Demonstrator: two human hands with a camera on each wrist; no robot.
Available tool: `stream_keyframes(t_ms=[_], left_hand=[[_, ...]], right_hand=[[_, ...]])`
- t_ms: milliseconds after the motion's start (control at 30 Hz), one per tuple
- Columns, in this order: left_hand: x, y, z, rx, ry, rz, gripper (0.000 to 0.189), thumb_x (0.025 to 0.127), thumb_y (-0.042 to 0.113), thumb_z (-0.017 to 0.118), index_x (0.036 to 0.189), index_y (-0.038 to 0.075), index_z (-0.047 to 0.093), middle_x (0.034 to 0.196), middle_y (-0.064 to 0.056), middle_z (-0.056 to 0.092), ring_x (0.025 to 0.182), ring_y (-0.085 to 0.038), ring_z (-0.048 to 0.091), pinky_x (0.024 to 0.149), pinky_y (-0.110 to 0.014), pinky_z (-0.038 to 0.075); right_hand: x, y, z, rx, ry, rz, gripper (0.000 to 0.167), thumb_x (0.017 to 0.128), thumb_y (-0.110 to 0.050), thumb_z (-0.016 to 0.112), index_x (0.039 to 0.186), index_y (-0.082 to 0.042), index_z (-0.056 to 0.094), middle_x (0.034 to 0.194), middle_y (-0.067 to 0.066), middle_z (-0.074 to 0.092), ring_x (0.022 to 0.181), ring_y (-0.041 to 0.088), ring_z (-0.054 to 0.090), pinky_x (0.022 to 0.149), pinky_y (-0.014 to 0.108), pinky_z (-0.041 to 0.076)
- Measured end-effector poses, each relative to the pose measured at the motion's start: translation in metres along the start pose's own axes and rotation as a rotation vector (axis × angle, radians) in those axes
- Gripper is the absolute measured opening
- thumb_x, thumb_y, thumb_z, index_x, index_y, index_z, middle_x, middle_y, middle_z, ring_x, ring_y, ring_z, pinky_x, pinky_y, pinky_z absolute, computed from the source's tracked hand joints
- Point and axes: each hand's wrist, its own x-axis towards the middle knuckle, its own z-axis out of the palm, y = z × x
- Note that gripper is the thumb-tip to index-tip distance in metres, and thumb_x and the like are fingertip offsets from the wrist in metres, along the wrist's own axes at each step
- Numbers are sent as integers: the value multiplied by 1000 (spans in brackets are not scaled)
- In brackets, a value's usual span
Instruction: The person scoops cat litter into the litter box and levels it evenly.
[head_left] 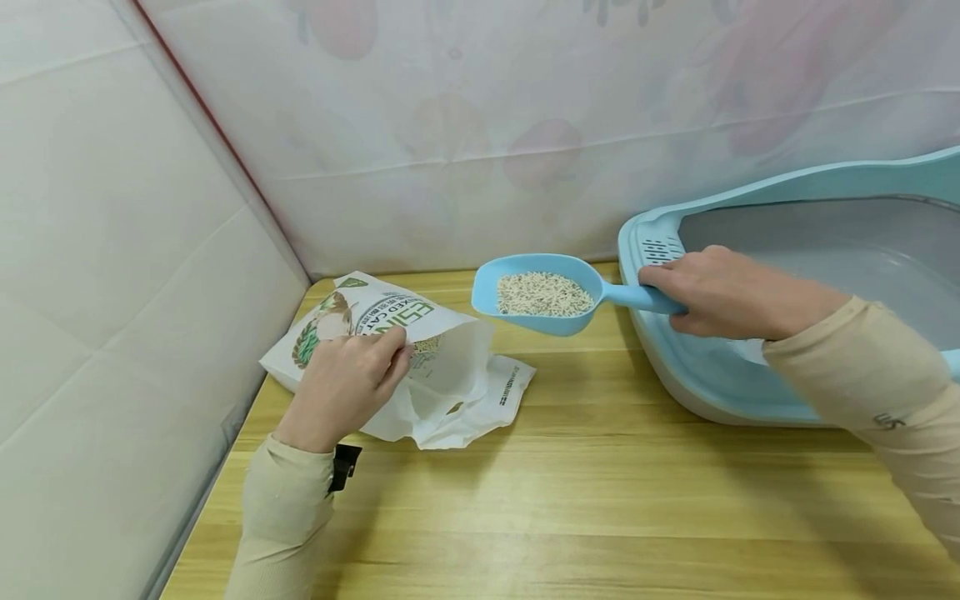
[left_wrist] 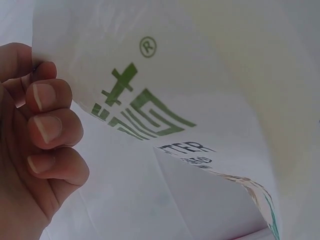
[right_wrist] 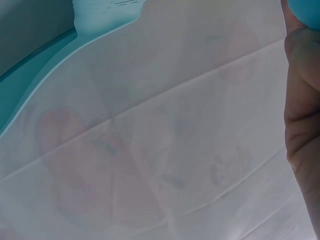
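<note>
My right hand (head_left: 720,292) grips the handle of a light blue scoop (head_left: 555,325), held level above the table between the bag and the litter box. Pale cat litter pellets (head_left: 543,294) fill much of the scoop's bowl. With curled fingers my left hand (head_left: 348,379) pinches the upper edge of a white cat litter bag (head_left: 480,400) lying on its side. The bag's mouth gapes toward the right, and some pellets show inside. In the left wrist view the thumb and fingers (left_wrist: 55,130) hold the bag's edge, near green lettering.
A blue litter box (head_left: 660,350) with a grey inside stands at the right, against a patterned cloth wall (head_left: 480,142). The wooden table (head_left: 540,517) runs beneath everything. A white padded wall (head_left: 112,292) rises at the left.
</note>
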Motion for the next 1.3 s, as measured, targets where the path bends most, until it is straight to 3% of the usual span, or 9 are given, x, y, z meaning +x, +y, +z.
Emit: stream_keyframes(t_ms=[467,1033,1300], left_hand=[[-1,-3,3,19,20,33,17,94,6,48,77,7,49,51,7,27,40,-8,27,39,-24,18],[-1,-2,4,1,7,23,18,95,7,48,77,8,48,52,8,26,42,-7,25,40,-24,17],[-2,-2,2,18,0,28,18,95,7,49,78,7,48,52,7,25,40,-8,25,40,-24,17]], right_hand=[[-6,14,-7,-18,0,44,39,72,0,84,95,-8,54,68,-4,49,58,14,45,56,37,45],[-24,31,-8,-47,-39,117,33,76,1,79,94,-8,53,66,-5,43,57,14,39,53,32,37],[-33,36,-6,-51,-15,127,35,74,2,80,93,-9,53,65,-6,43,57,13,38,54,32,36]])
